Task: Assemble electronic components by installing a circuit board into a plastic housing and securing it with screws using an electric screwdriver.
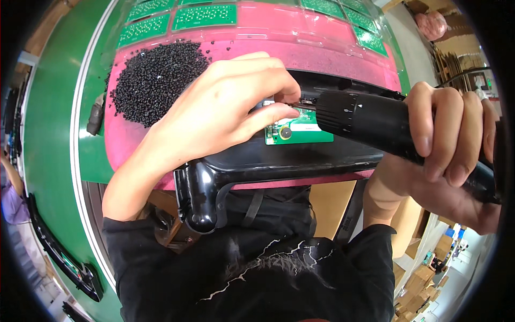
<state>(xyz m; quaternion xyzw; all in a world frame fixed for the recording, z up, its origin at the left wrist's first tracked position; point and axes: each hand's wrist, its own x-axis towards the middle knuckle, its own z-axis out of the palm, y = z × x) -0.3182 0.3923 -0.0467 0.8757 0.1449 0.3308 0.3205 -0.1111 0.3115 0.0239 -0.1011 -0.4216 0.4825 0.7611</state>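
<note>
Faint lettering (284, 262) spans the black shirt (241, 292), and small white marks (360, 105) stand on the black screwdriver (383, 126).

green circuit board (300, 136): partly hidden | power screwdriver (381, 121): rear end unclear

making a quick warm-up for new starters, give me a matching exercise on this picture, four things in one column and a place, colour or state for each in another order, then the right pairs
Things
1. screwdriver
2. mat
3. left hand
4. small parts

Matches
A. heaped at upper left
B. gripped in the right hand
C. fingertips by the screwdriver's front end
D. pink

Pairs: 1-B, 2-D, 3-C, 4-A
</note>
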